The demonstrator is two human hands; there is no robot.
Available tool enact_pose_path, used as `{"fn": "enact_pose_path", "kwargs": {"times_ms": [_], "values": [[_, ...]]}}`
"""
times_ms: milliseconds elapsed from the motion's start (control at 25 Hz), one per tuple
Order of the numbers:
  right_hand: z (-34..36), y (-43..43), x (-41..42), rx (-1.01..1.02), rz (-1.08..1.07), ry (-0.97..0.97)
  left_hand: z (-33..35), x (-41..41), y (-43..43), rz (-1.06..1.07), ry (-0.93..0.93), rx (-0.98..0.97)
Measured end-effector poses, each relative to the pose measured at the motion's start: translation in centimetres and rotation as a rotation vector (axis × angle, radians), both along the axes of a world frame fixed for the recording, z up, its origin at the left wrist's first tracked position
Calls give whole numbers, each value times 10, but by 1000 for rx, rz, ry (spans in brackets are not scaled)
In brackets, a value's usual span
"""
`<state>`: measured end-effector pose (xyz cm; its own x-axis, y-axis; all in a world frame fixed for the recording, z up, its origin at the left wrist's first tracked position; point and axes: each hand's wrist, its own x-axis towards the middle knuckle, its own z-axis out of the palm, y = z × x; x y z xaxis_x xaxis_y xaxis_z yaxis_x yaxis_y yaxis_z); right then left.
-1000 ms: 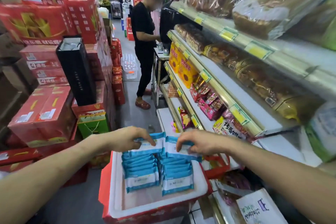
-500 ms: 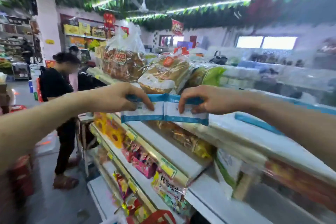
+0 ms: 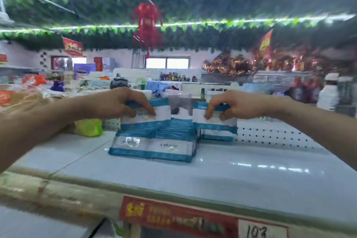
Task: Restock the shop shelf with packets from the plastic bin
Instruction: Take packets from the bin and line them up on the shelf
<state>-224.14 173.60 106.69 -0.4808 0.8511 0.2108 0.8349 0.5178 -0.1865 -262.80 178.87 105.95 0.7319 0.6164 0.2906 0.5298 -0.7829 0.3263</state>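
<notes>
1. The packets are flat and white, with a teal band along the top and bottom edges. A small print sits in the middle, too blurred to read.
2. The left hand (image 3: 123, 105) is curled from above over the top edge of the left packet (image 3: 163, 112), with its fingers on the front face. It holds the packet upright. Perhaps it holds more than one, but the view is not sharp enough to tell.
3. The right hand (image 3: 229, 106) grips the top of the right packet (image 3: 214, 122) in the same way, fingers bent down over the front.
4. Both held packets hang below the hands at the back of the white shelf (image 3: 241, 172), near the perforated back panel (image 3: 274, 135).
5. The left packet is just behind the row of packets (image 3: 152, 146) that stands on the shelf. The right packet is just beside the right end of this row.
6. A green bag (image 3: 88, 127) lies on the shelf below the left wrist.
</notes>
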Motion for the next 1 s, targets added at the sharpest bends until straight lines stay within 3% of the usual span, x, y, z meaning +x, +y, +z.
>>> {"fn": "enact_pose_path", "kwargs": {"times_ms": [280,720,1000], "values": [[-60,40,71,-64,-116,-13,11,70,32,-3,-42,-1],[-100,115,83,292,-109,-303,25,102,37,-17,-98,67],[-76,74,133,379,-207,-207,2,201,72,-146,-36,0]]}}
